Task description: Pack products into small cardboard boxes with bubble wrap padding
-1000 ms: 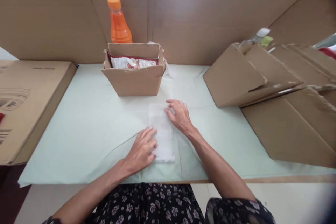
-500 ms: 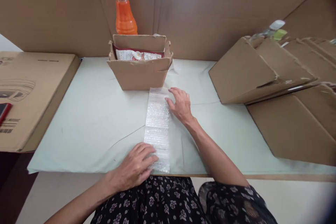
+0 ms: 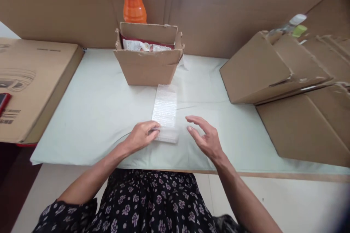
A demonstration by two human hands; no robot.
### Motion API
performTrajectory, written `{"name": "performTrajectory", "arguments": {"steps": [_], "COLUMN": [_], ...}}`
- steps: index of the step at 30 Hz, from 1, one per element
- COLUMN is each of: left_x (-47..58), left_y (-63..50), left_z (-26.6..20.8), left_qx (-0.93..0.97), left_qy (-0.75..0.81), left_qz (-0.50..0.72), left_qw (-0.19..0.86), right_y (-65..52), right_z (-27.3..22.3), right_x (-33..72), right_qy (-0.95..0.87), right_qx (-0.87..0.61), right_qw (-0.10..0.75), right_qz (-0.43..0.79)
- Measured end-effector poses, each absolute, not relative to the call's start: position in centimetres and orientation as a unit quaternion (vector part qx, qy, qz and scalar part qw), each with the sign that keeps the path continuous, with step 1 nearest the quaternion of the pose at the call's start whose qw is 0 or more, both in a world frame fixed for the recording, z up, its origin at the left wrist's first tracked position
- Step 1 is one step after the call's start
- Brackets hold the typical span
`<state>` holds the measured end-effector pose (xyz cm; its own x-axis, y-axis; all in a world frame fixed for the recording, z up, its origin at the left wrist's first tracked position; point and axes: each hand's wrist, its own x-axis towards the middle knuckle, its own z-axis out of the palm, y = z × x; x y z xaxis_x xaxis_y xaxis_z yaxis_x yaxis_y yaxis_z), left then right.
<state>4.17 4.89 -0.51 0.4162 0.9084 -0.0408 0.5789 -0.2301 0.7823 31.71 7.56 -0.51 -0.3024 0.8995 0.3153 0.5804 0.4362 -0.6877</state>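
Observation:
A strip of clear bubble wrap (image 3: pixel 165 107) lies lengthwise on the pale cloth, its near end folded over toward the far end. My left hand (image 3: pixel 143 134) pinches the left side of that fold between thumb and fingers. To the right of the strip, my right hand (image 3: pixel 205 138) hovers with thumb and fingers apart, touching nothing. Just beyond the strip's far end stands an open cardboard box (image 3: pixel 147 66) holding printed white and red packets (image 3: pixel 146 46).
An orange bottle (image 3: pixel 134 3) stands behind the box. Cut cardboard boxes (image 3: pixel 262 69) with a bottle's white cap (image 3: pixel 298 19) fill the right side. On the left lies a flat printed carton (image 3: pixel 41 91) with a red-edged phone-like object (image 3: pixel 3 102). Cardboard panels (image 3: pixel 205 11) rise behind.
The near end of the bubble wrap has been folded up, shortening the strip. My left hand moved forward with it. My right hand left the far end and came back toward me.

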Motion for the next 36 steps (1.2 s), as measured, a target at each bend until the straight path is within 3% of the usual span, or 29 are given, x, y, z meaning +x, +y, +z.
{"name": "performTrajectory", "arguments": {"steps": [3, 6, 9, 12, 16, 19, 23, 28, 36], "left_x": [4.8, 5.1, 4.6, 3.6, 3.0, 3.4, 4.3, 4.7, 3.7], "left_y": [7.8, 9.2, 8.7, 6.8, 3.9, 3.1, 4.0, 4.9, 2.2], "left_z": [-1.4, -2.4, -2.8, -2.7, -2.6, -2.9, -3.5, -3.8, -2.6], "left_qx": [0.773, 0.775, 0.782, 0.806, 0.833, 0.797, 0.756, 0.765, 0.792], "left_qy": [0.532, 0.552, 0.546, 0.483, 0.416, 0.448, 0.512, 0.533, 0.479], "left_qz": [0.169, 0.163, 0.227, 0.308, 0.31, 0.321, 0.311, 0.32, 0.296], "left_qw": [0.303, 0.262, 0.196, 0.15, 0.19, 0.246, 0.264, 0.168, 0.235], "right_y": [4.0, 2.8, 3.4, 4.2, 4.4, 4.1, 3.4, 3.8, 4.0], "right_z": [-0.4, -1.2, -2.5, -3.4, -3.6, -3.2, -2.5, -2.9, -1.9], "right_x": [31.4, 29.4, 27.5, 26.6, 26.4, 26.6, 27.0, 26.6, 27.6], "right_qy": [-0.776, -0.836, -0.88, -0.876, -0.841, -0.813, -0.8, -0.863, -0.836], "right_qx": [-0.473, -0.424, -0.398, -0.411, -0.438, -0.452, -0.482, -0.433, -0.418], "right_qw": [0.384, 0.327, 0.238, 0.229, 0.254, 0.261, 0.316, 0.242, 0.218], "right_qz": [0.163, 0.124, 0.104, 0.106, 0.19, 0.26, 0.167, 0.094, 0.28]}}
